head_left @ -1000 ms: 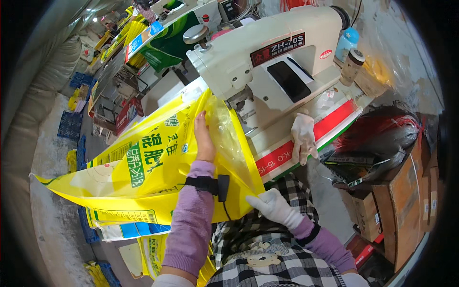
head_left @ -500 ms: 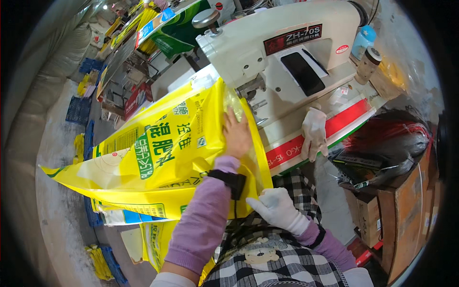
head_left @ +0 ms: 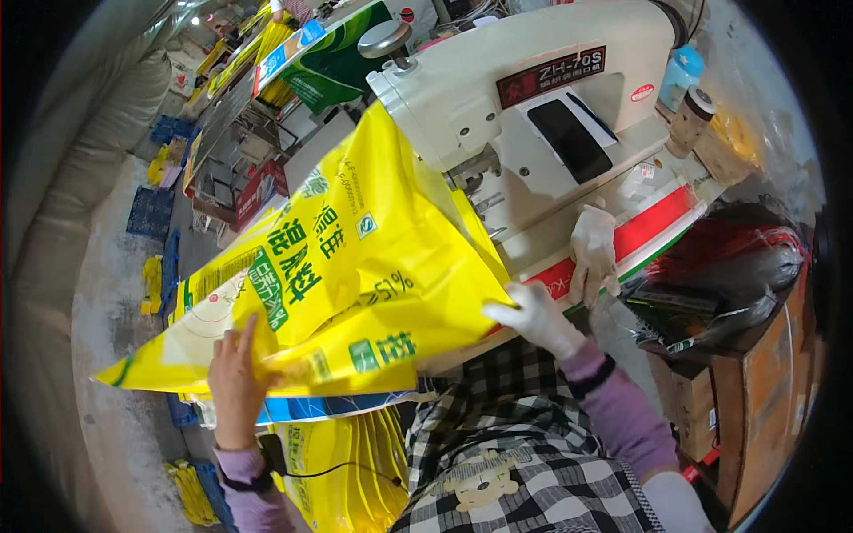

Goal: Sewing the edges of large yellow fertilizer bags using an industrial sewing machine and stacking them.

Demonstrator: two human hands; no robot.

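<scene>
A large yellow printed plastic woven bag (head_left: 355, 258) lies slantwise in front of me, its far corner raised beside the head of a cream industrial sewing machine (head_left: 498, 80). My bare left hand (head_left: 238, 382) is at the bag's near left edge, fingers over the printed face and the plastic creased beside them; it appears to grip that edge. In a white glove, my right hand (head_left: 538, 320) pinches the bag's right corner, close to the machine table's front edge. The bag covers part of the needle area.
A phone (head_left: 569, 140) and a pen (head_left: 591, 115) rest on the machine bed. A spare white glove (head_left: 593, 253) hangs at the table edge. Several yellow bags (head_left: 346, 471) are stacked below left. To the right stands a cardboard box (head_left: 755, 382) with plastic-wrapped goods (head_left: 720, 275).
My left hand has moved from the bag's upper right part to its near left edge. My right hand has risen with the corner, and the bag's face has shifted and turned.
</scene>
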